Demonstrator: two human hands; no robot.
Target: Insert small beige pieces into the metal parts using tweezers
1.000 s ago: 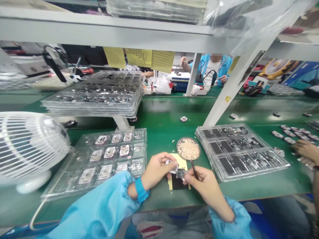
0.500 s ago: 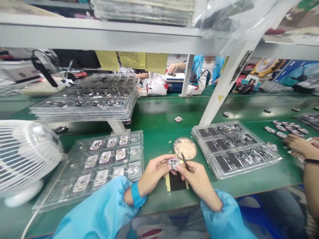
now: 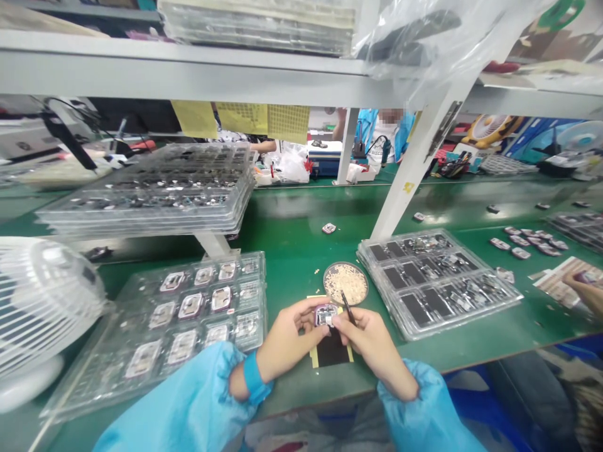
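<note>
A small, square, silvery metal-and-plastic component [image 3: 326,315] sat pinched between both hands at the near middle of the green surface [image 3: 292,232], just above a black rectangular pad on yellow backing [image 3: 332,353]. The left hand [image 3: 287,338] gripped its left edge with thumb and fingertips curled in; the right hand [image 3: 370,344] pressed its right edge while also pinching thin dark tweezers [image 3: 348,309] whose tips pointed away toward a round shallow dish of tiny beige parts [image 3: 345,283] just beyond. The component looked light, stiff and probably delicate, best held by its edges rather than its face. To the left lay a clear plastic blister tray holding similar pieces [image 3: 188,314], with a white desk fan [image 3: 42,301] further left. To the right lay a stack of clear trays with dark inserts [image 3: 438,282]. Another person's hand [image 3: 586,290] showed at the far right edge.
</note>
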